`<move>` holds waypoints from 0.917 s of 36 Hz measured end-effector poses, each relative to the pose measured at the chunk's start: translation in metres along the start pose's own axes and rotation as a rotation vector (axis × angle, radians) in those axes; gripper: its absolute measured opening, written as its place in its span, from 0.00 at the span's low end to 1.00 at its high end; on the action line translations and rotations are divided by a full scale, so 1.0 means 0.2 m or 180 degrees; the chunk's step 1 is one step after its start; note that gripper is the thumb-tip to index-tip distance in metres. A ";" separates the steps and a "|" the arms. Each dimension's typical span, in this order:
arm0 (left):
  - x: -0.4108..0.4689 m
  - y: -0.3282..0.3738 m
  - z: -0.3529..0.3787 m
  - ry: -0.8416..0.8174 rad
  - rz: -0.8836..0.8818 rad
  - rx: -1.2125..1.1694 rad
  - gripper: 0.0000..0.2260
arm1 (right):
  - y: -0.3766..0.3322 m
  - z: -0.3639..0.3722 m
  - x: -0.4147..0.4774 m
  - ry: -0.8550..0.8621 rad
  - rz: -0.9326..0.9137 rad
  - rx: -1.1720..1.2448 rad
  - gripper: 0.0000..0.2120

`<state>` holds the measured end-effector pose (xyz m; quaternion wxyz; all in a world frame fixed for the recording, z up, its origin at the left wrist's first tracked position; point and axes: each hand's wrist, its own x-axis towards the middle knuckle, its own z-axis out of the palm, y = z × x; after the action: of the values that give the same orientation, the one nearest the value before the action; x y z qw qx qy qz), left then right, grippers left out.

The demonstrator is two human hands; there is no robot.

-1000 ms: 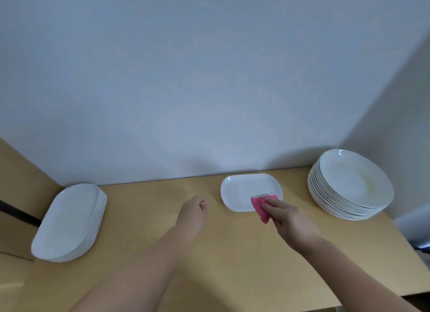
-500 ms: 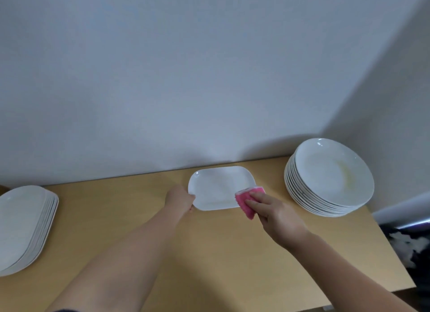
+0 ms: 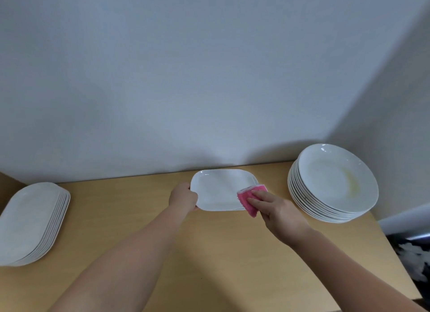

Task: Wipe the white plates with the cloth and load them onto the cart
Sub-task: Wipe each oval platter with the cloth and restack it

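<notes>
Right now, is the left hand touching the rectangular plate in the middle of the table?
Touching. The head view shows the left hand gripping the left rim of the rectangular plate, with no gap between them.

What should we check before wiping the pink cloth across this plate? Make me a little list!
1. Left hand grips the rectangular plate at its left end to steady it: ok.
2. Right hand holds the pink cloth against the plate's right end: ok.
3. Plate is well back from the table's front edge: ok.
4. Stack of round plates stands apart from the wiping hand: ok.
5. Top round plate is clean: not ok, it shows a yellowish smear.
6. Cart is ready for loading: cannot tell, it is not in view.
</notes>
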<state>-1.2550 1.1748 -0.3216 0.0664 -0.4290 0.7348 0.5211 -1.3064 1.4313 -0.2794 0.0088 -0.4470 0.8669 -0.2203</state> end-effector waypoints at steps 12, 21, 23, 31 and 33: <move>-0.20 -0.26 -0.26 0.0205 0.0201 -0.0370 0.17 | -0.21 0.08 0.08 -0.0243 -0.0242 -0.0029 0.22; -0.34 -0.67 -0.51 0.0438 -0.0089 -0.0558 0.14 | -0.52 0.33 0.16 -0.0716 -0.0562 -0.0044 0.20; -0.37 -0.74 -0.55 0.0474 -0.0146 -0.0576 0.14 | -0.58 0.41 0.17 -0.0886 -0.0597 -0.0076 0.22; -0.43 -0.91 -0.62 0.0515 -0.0284 -0.0415 0.11 | -0.78 0.69 0.19 -0.1562 -0.0692 -0.0250 0.27; -0.43 -0.93 -0.63 0.0524 -0.0328 -0.0423 0.09 | -0.82 0.73 0.21 -0.1597 -0.0671 -0.0304 0.26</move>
<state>-1.0269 1.1029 -0.3510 0.0040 -0.5111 0.6786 0.5275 -1.1745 1.2613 -0.3406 0.1792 -0.5753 0.7957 -0.0613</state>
